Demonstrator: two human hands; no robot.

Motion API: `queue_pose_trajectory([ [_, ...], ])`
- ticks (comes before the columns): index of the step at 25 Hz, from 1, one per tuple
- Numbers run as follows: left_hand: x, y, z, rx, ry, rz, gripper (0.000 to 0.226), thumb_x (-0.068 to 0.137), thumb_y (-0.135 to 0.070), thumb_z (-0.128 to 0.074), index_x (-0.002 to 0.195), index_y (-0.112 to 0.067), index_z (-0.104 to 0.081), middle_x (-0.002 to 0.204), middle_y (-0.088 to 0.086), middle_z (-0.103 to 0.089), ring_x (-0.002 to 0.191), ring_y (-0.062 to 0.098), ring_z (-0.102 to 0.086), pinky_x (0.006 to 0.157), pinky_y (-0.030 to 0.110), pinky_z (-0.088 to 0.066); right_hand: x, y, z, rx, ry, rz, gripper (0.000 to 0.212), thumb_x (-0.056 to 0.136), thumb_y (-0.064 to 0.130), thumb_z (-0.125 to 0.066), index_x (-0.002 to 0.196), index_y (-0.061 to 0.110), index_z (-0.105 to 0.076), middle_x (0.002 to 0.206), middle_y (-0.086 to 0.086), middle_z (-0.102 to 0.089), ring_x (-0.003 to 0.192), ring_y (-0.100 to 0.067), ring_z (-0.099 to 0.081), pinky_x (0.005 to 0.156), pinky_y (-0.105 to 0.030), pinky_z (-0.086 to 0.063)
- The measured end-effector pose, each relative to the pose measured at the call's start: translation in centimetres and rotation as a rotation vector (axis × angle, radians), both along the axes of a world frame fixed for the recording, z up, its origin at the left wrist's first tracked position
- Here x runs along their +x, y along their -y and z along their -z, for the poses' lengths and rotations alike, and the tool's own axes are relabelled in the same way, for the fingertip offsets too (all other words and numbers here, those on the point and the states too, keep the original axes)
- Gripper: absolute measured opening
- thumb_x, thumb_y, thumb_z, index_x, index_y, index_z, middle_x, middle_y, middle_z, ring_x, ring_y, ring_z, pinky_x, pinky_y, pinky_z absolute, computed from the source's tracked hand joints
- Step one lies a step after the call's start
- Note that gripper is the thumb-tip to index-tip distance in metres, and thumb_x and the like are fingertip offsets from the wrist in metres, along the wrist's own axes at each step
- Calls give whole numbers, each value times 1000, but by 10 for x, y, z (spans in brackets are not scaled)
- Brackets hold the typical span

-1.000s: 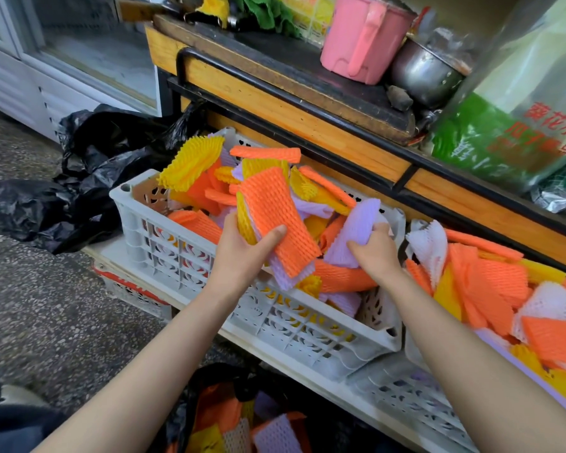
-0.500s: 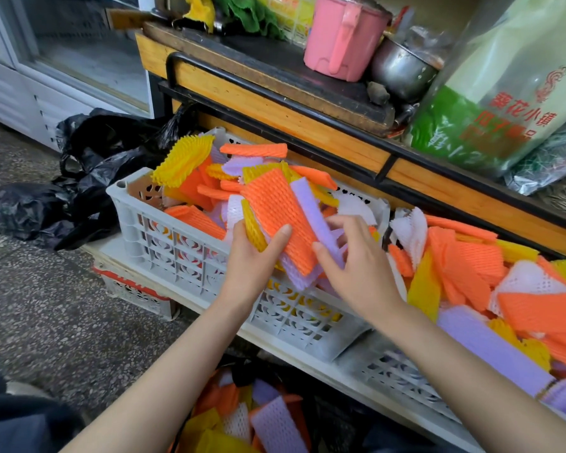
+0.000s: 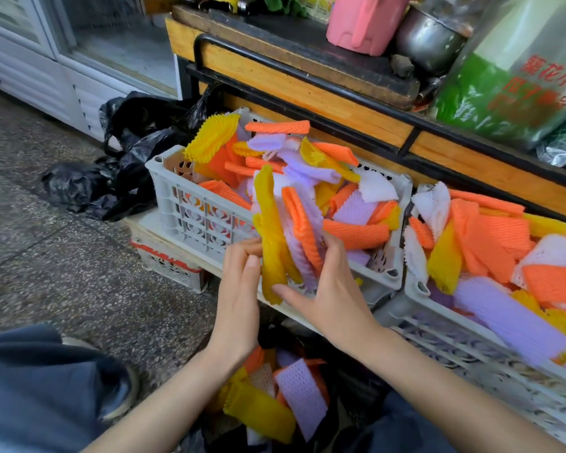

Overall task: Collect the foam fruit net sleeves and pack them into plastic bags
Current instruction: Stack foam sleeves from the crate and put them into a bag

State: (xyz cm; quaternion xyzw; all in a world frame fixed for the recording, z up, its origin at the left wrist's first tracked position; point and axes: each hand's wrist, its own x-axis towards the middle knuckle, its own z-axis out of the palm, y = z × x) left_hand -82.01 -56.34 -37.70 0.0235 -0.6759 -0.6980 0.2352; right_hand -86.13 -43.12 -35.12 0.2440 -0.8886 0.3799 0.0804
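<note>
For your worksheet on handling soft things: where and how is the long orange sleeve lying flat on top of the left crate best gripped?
Pinch the orange sleeve across its middle from above. It lies flat and exposed on the pile in the left crate, so both long edges look reachable.

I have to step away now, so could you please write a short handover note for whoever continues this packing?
Left hand and right hand together hold an upright bundle of sleeves, yellow, purple and orange, in front of the left crate.
Done: some sleeves already lie in the dark bag below the hands.
Left: drop this bundle in, then empty the left crate and the right crate, both well filled.
</note>
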Motion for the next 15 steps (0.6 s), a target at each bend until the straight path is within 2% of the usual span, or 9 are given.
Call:
queue_pose_trajectory([
  [4, 28, 5, 26, -73, -2, -69, 28, 94, -39, -32, 101, -25, -55, 107, 9, -53, 107, 21, -51, 97, 35, -39, 22, 21, 19, -21, 20, 2, 100, 59, 64, -63, 136, 14, -24, 127, 4, -35, 125, -8, -36, 103, -15, -28],
  [6, 38, 14, 39, -132, 8, -80, 30, 94, -35, -35, 100, -17, -57, 108, 8, -53, 109, 18, -51, 97, 28, -38, 28, 27, 30, -47, 79, -4, 100, 58, 60, -67, 136, 10, -29, 125, 5, -37, 121, -4, -36, 101, -14, -28],
  [8, 44, 24, 51, -202, 18, -47, 31, 94, -33, -38, 102, -15, -61, 109, 7, -55, 110, 15, -52, 97, 24, -37, 29, 27, 40, -77, 199, 28, 90, 63, 48, -78, 132, 9, -36, 123, 4, -45, 119, -7, -45, 98, -18, -36],
  [10, 48, 32, 66, -226, 50, 68, 30, 93, -32, -42, 109, -18, -63, 112, 4, -57, 111, 15, -54, 97, 28, -41, 24, 19, 53, -43, 338, 78, 75, 66, 38, -80, 126, 14, -41, 120, 2, -54, 113, -12, -54, 93, -28, -44],
  [13, 53, 39, 93, -151, 212, 266, 29, 89, -37, -50, 116, -34, -60, 116, -5, -57, 111, 14, -57, 95, 36, -46, 17, -5, 77, 120, 453, 148, 66, 68, 39, -77, 121, 20, -43, 117, 1, -58, 106, -17, -58, 86, -35, -48],
  [15, 56, 49, 116, -393, 367, 213, 39, 84, -42, -57, 122, -33, -52, 121, -8, -52, 116, 6, -49, 101, 35, -40, 17, -22, 95, 205, 523, 221, 68, 69, 43, -75, 124, 21, -42, 119, 1, -58, 105, -18, -58, 85, -37, -49],
])
